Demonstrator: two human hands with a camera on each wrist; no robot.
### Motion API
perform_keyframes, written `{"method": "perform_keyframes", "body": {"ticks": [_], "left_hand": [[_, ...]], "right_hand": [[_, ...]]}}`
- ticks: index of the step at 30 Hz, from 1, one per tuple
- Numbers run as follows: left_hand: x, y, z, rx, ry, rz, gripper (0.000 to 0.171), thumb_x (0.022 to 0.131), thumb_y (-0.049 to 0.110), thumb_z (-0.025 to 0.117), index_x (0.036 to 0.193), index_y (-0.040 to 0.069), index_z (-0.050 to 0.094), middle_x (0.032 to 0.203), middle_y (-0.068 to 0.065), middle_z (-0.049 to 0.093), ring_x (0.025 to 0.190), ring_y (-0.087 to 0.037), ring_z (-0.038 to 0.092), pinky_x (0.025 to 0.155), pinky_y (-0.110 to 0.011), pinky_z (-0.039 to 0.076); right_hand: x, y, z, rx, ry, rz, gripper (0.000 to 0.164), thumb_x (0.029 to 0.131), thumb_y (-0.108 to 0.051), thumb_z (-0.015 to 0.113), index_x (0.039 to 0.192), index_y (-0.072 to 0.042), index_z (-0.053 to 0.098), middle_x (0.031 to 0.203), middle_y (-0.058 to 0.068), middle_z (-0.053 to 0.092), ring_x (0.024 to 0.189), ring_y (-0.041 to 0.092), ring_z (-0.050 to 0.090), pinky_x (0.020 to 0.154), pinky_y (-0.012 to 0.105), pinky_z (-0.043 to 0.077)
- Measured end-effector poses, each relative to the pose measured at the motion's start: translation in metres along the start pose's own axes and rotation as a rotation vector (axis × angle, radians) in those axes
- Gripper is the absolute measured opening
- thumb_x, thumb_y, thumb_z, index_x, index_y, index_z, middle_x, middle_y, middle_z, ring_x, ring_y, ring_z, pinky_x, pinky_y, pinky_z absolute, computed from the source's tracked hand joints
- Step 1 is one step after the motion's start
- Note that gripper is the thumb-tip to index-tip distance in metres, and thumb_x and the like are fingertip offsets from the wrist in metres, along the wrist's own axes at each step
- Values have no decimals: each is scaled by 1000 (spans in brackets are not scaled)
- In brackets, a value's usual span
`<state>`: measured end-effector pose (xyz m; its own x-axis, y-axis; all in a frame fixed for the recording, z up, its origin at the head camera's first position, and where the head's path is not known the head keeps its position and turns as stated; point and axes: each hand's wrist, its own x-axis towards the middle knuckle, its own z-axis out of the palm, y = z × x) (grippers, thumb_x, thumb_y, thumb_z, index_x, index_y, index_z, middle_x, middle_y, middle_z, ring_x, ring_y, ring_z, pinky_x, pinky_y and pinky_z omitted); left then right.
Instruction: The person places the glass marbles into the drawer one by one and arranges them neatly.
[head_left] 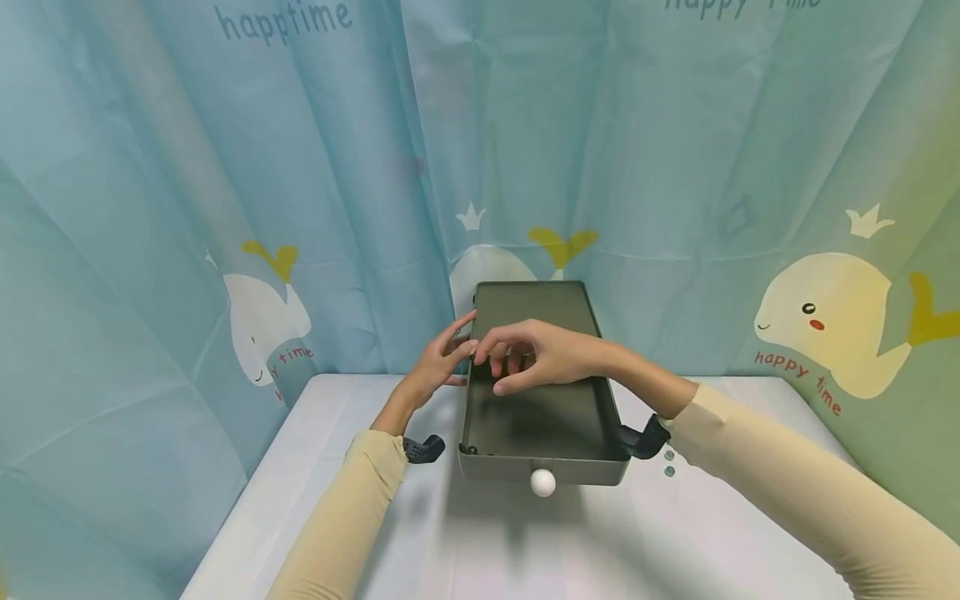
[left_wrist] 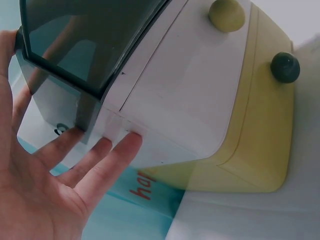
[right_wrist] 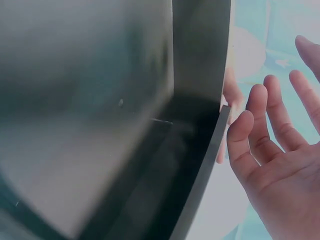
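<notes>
A drawer box (head_left: 510, 472) stands on the table, its dark green top layer shaped like a shallow tray with a raised rim and a white knob (head_left: 543, 482) in front. Beneath it, the left wrist view shows a white drawer (left_wrist: 185, 95) with a yellow knob and a yellow drawer (left_wrist: 260, 135) with a dark green knob. My left hand (head_left: 433, 368) is at the box's left side, fingers spread, several fingertips against the side wall. Over the tray, my right hand (head_left: 543, 354) hovers with loosely bent fingers near the left rim, holding nothing.
Small green round pieces (head_left: 669, 463) lie on the white table (head_left: 360, 500) right of the box. Tiny dark bits (head_left: 469, 450) show at the tray's front left corner. A curtain (head_left: 660, 183) printed with whales hangs behind. Black wrist mounts (head_left: 423, 449) jut out from both sleeves.
</notes>
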<state>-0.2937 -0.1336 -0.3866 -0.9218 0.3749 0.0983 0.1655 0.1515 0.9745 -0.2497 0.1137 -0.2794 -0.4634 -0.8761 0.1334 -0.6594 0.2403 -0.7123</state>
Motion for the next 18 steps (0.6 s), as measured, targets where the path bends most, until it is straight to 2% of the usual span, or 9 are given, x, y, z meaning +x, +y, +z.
{"method": "perform_keyframes", "body": {"ticks": [5, 18], "left_hand": [[1, 1, 1, 11, 14, -15, 61, 102, 44, 59, 158, 44, 36, 162, -14, 36, 141, -37, 46, 91, -58, 56], [1, 1, 1, 1, 2, -3, 62, 102, 40, 59, 160, 42, 35, 163, -14, 35, 144, -35, 43, 94, -61, 54]], "right_hand": [[-10, -6, -3, -20, 1, 9, 36, 93, -21, 78, 126, -17, 65, 99, 2, 67, 78, 23, 67, 76, 38, 56], [-50, -10, -11, -9, 58, 72, 35, 93, -22, 78, 125, -23, 65, 100, 2, 67, 75, 23, 65, 69, 34, 55]]}}
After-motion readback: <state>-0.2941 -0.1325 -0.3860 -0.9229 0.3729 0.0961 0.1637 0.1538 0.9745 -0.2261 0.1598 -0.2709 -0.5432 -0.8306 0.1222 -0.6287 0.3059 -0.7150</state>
